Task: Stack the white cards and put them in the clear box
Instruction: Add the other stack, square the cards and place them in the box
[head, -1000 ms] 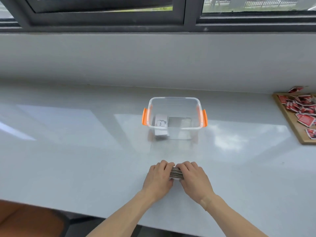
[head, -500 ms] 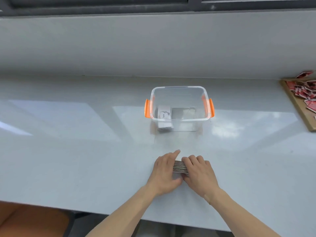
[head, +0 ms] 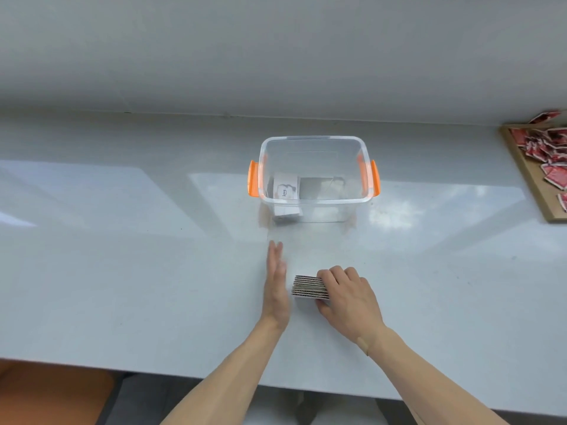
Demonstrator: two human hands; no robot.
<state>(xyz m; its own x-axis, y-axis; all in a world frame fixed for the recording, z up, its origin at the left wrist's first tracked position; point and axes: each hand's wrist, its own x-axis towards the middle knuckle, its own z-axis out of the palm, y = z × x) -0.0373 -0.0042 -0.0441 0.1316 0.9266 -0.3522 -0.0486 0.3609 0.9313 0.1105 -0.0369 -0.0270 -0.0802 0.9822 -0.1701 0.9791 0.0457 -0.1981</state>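
Note:
A stack of cards (head: 307, 286) with dark striped edges rests on the white counter (head: 122, 256) in front of me. My right hand (head: 346, 297) grips the stack from the right, fingers over its top and thumb at its near edge. My left hand (head: 276, 280) stands edge-on just left of the stack, flat, fingers straight and pointing away, slightly blurred and a little apart from the cards. Behind them sits the clear box (head: 313, 201) with orange handles; a white card stack (head: 287, 191) printed "love" lies in its left side.
A wooden board (head: 535, 185) with several red packets (head: 549, 148) lies at the far right of the counter. A grey wall runs along the back. The counter's near edge is just under my forearms, with an orange seat (head: 46, 391) below left.
My left hand has let go of the card stack and straightened into a flat, edge-on pose beside it. My right hand keeps its hold. The camera has tilted further down.

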